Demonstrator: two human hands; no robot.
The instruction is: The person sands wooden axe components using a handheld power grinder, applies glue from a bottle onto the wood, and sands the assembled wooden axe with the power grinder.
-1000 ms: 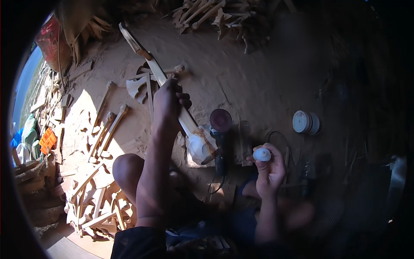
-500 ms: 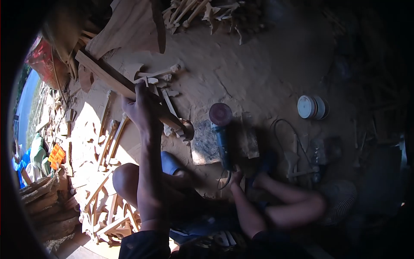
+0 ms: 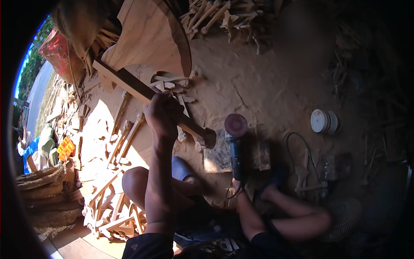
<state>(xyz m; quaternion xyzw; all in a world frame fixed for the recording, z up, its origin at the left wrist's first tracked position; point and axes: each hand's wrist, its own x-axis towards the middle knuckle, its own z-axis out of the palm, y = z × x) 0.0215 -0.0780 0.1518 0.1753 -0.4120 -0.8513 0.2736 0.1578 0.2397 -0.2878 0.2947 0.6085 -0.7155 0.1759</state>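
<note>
Left hand (image 3: 163,113) clenches a broad-bladed, grained wooden axe (image 3: 151,41); right hand (image 3: 236,184) touches the round-disced grinder (image 3: 235,155), its fingers' closure unclear.

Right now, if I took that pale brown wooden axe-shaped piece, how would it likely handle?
The pale brown wooden axe-shaped piece is probably stiff: its shaft looks straight. It may feel top-heavy, since the broad blade sits near the end beyond the left hand. It could twist, as that blade juts to one side.
</note>
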